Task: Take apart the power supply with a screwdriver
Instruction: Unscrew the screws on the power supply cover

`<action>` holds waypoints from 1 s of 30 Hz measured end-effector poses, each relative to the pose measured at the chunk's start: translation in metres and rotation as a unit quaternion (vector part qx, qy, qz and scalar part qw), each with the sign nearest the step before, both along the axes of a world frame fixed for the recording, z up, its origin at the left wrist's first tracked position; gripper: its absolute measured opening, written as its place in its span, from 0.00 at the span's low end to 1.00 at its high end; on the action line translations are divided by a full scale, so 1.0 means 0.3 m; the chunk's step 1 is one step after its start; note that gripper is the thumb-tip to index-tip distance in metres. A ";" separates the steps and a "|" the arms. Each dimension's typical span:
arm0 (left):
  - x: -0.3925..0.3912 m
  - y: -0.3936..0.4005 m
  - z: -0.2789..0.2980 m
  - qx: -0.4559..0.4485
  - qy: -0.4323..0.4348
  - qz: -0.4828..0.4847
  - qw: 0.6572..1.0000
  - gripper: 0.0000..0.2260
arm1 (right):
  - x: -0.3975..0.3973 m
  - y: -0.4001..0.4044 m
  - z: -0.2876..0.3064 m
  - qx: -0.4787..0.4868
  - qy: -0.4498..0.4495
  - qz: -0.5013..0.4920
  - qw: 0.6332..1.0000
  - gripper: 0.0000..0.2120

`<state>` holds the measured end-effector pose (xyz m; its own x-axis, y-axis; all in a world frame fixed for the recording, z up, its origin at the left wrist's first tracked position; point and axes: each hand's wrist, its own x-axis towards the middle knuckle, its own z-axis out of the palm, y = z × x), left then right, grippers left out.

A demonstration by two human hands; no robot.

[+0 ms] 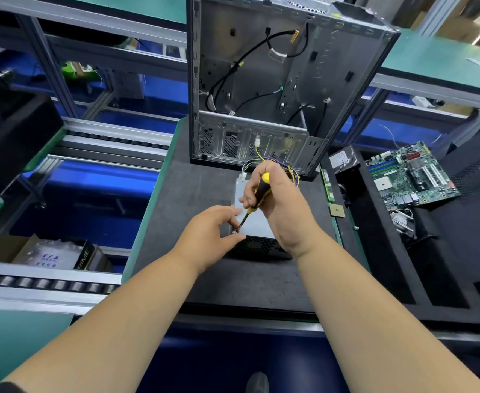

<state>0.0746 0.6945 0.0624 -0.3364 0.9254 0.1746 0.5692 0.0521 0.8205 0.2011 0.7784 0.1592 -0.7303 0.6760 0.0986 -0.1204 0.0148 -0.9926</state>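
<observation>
Unscrewing is the step in hand: the right hand (272,199) has its grip wrapped round the screwdriver (257,194), tip on a screw at the power supply (257,226) lid's 8 o'clock corner. The left hand (210,236) pinches beside that screw. The unit lies mid-surface (182,194), below the case (275,80). Next: turn, then lift the screw. A box (84,255) at 9 o'clock seems to read "PRIME".

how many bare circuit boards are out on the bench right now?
2. The motherboard lies flat on the black mat to the right; a RAM stick lies right of the power supply. Others may be hidden behind the case.
</observation>
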 end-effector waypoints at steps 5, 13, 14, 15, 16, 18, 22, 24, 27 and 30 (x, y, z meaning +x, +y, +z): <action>-0.006 0.013 0.002 -0.011 -0.014 0.001 1.000 0.12 | 0.000 0.023 0.003 -0.030 0.009 0.004 1.000 0.11; -0.014 0.020 -0.005 -0.016 -0.019 -0.005 1.000 0.14 | 0.004 0.035 0.016 -0.050 0.014 0.015 0.999 0.13; -0.014 0.018 -0.007 -0.014 -0.017 -0.006 1.000 0.14 | 0.000 0.034 0.016 -0.045 0.012 0.023 0.999 0.14; -0.013 0.018 -0.008 -0.011 -0.015 -0.007 1.000 0.15 | -0.005 0.032 0.015 -0.043 0.013 0.028 0.999 0.15; -0.012 0.016 -0.010 -0.007 -0.014 -0.007 1.000 0.15 | -0.012 0.029 0.014 -0.044 0.014 0.028 0.999 0.15; -0.010 0.014 -0.009 -0.003 -0.014 -0.009 1.000 0.14 | -0.030 0.023 0.011 -0.051 0.022 0.022 0.998 0.16; -0.009 0.014 -0.004 0.001 -0.013 -0.013 1.000 0.14 | -0.057 0.013 0.007 -0.053 0.034 0.040 0.997 0.16; -0.010 0.015 -0.006 0.001 -0.019 -0.012 1.000 0.13 | -0.061 0.018 0.011 -0.055 0.024 0.051 0.997 0.15; -0.009 0.014 -0.010 -0.006 -0.037 -0.002 0.999 0.12 | -0.063 0.029 0.020 -0.066 0.014 0.053 0.996 0.14; -0.010 0.015 -0.011 -0.007 -0.028 0.000 1.000 0.12 | -0.061 0.029 0.019 -0.083 0.013 0.045 0.995 0.10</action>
<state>0.0715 0.6990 0.0592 -0.3454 0.9277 0.1416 0.5219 0.0645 0.8505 0.1827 0.7871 0.1651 -0.7877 0.6160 0.0110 -0.1400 -0.1616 -0.9769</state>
